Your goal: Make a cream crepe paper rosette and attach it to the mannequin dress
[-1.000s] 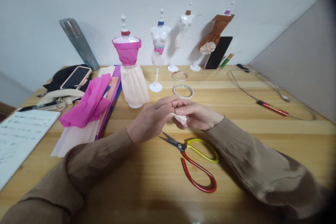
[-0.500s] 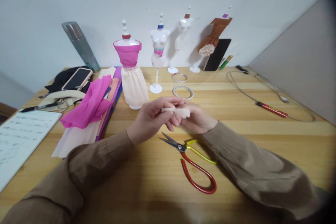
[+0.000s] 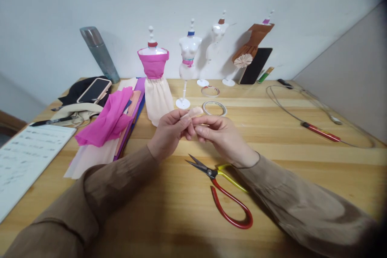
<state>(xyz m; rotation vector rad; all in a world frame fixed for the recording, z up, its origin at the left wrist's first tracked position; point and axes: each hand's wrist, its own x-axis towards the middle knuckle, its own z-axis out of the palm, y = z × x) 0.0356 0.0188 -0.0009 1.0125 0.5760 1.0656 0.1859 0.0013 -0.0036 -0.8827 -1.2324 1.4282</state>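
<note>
A small piece of cream fabric [image 3: 196, 112], gathered or folded, is pinched between the thumb and fingers of my left hand [image 3: 171, 131]. My right hand [image 3: 222, 135] meets it from the right, thumb and index finger pressed together against the left fingertips. Whatever lies in that right pinch is too small to make out. On the table just below both hands are scissors [image 3: 209, 172] with black blades slightly apart and one red and one yellow handle. Behind my left hand stands a dress form in a pink top and cream skirt [image 3: 159, 100].
Several white dress forms line the wall, one in a brown dress [image 3: 255, 40]. Two tape rolls [image 3: 214, 108] lie behind my hands. Left are fabric sheets [image 3: 104, 125], a phone [image 3: 94, 90], a bottle [image 3: 101, 56] and a written sheet [image 3: 27, 157]. A red tool with a cable [image 3: 321, 132] lies right.
My right hand has turned and drawn slightly apart from the left, its thumb and index finger now showing in a pinch. The cream fabric now points up from my left fingers. The view has shifted slightly.
</note>
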